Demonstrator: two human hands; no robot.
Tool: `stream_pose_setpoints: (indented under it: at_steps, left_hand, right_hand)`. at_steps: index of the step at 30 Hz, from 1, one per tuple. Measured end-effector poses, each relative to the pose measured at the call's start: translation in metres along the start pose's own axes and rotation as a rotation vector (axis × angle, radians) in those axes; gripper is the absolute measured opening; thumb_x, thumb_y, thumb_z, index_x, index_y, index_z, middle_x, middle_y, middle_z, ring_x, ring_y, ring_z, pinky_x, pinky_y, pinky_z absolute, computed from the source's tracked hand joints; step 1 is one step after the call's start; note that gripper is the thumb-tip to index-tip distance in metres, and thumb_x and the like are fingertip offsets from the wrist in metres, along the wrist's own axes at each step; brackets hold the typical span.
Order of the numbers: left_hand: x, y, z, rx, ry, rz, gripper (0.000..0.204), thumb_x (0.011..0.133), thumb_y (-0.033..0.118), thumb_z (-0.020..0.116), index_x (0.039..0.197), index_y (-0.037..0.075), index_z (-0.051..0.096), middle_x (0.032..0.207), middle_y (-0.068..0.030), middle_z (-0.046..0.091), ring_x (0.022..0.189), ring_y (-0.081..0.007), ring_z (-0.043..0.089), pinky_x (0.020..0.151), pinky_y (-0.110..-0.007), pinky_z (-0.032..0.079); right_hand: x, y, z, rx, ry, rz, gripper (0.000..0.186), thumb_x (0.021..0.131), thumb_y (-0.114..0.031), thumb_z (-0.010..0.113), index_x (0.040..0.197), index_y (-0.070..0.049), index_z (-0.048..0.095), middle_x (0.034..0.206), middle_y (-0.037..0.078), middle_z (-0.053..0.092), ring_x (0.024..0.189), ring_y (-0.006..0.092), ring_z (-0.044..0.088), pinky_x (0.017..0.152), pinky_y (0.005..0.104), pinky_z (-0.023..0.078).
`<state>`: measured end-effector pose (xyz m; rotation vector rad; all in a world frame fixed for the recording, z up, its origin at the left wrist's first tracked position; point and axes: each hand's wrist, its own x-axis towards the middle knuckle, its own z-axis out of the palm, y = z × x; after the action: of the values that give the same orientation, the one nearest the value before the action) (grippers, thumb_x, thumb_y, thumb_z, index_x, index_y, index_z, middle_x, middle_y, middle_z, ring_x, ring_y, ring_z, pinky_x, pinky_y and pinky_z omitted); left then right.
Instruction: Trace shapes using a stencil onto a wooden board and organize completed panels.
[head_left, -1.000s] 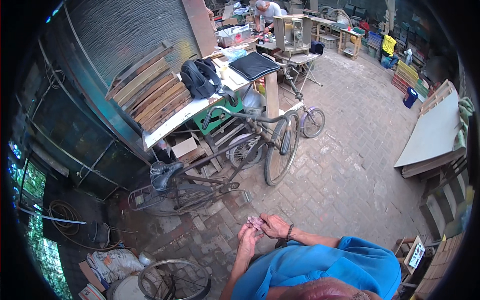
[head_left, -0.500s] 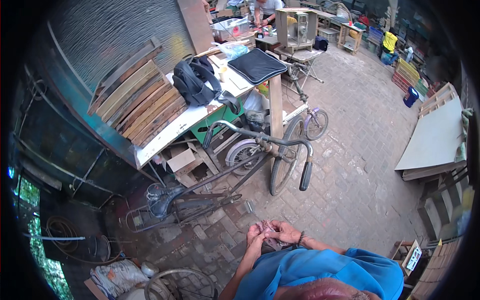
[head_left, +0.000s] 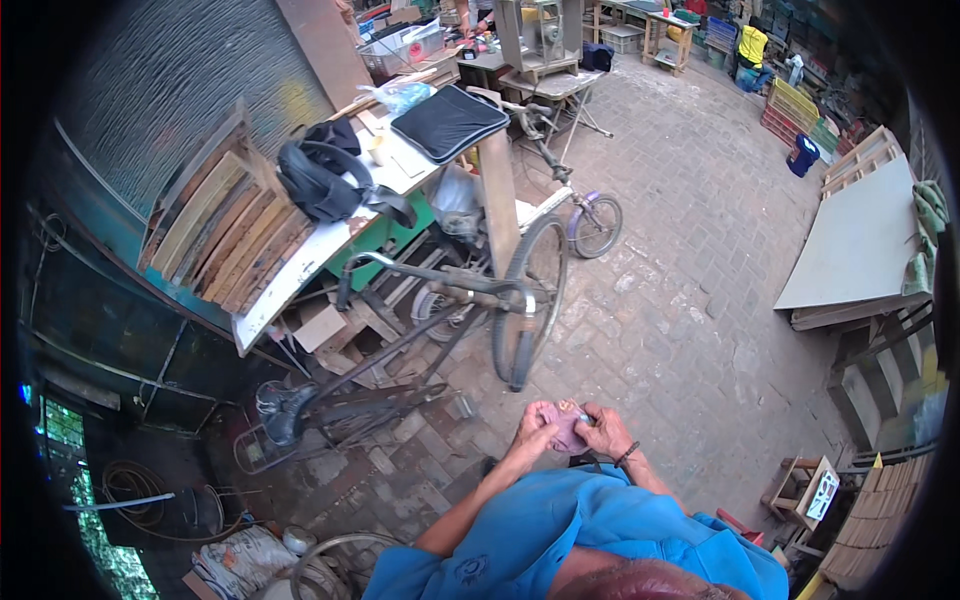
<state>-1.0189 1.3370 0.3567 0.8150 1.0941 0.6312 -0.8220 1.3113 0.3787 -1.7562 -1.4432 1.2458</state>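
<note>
In front of my blue shirt, both hands are closed on a small, soft pinkish-purple cloth [head_left: 567,432]; whether it is a flat piece or a pouch I cannot tell. My left hand [head_left: 537,430] pinches its left edge. The right side is gripped by my right hand [head_left: 606,434], with a dark band on that wrist. Something small and yellowish shows at the cloth's top, and a pale bit sits by my right fingers; both are too small to name. Just beyond my hands stands an old bicycle [head_left: 440,320], its front wheel turned.
On the left, a white table [head_left: 290,278] bears curved wooden pieces [head_left: 225,235], a black backpack [head_left: 318,175] and a black flat case [head_left: 450,122]. A small bicycle stands behind. Large boards [head_left: 850,250] lean at right above the brick floor [head_left: 670,300]. Other people work farther back.
My hands have moved apart, spreading the pinkish cloth between them. The handlebar has swung round, with its right grip now nearer the front wheel. The whole view has shifted slightly.
</note>
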Motion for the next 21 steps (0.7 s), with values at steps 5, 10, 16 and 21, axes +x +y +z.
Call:
stream_pose_setpoints:
  at_steps: [5,10,16,21]
  left_hand:
    - [0.061,-0.008,0.119,-0.031,-0.013,0.018,0.054,0.085,0.011,0.062,0.135,0.003,0.047,0.109,-0.0088,0.065,0.089,-0.0136,0.062,0.071,-0.029,0.053]
    - [0.097,0.011,0.233,-0.137,-0.056,-0.025,0.045,0.087,0.016,0.061,0.127,-0.003,0.053,0.113,-0.0122,0.065,0.101,-0.0185,0.066,0.087,-0.034,0.057]
    - [0.133,0.033,0.280,-0.364,-0.153,-0.059,0.053,0.089,0.018,0.060,0.135,-0.002,0.044,0.121,-0.0162,0.062,0.112,-0.0232,0.065,0.096,-0.037,0.056]
    - [0.194,0.046,0.294,-0.237,-0.149,0.055,0.047,0.093,0.019,0.062,0.135,-0.002,0.053,0.125,-0.0102,0.064,0.113,-0.0180,0.063,0.101,-0.034,0.051]
  right_hand:
    - [0.001,0.065,-0.114,0.178,0.073,-0.089,0.022,0.095,-0.019,0.066,0.106,0.000,0.070,0.076,0.002,0.068,0.068,0.0084,0.059,0.061,0.0297,0.049]
    - [0.000,0.107,-0.219,0.255,0.109,0.024,0.024,0.096,-0.020,0.065,0.106,0.002,0.067,0.073,0.004,0.064,0.070,0.0074,0.058,0.059,0.0296,0.047]
    - [0.036,0.117,-0.285,0.117,0.007,-0.071,0.027,0.092,-0.026,0.071,0.093,0.000,0.061,0.075,0.004,0.060,0.068,0.0092,0.054,0.056,0.0296,0.044]
    - [0.088,0.110,-0.320,0.165,-0.022,-0.074,0.028,0.086,-0.022,0.076,0.090,-0.002,0.056,0.075,0.000,0.054,0.071,0.0084,0.049,0.061,0.0283,0.043]
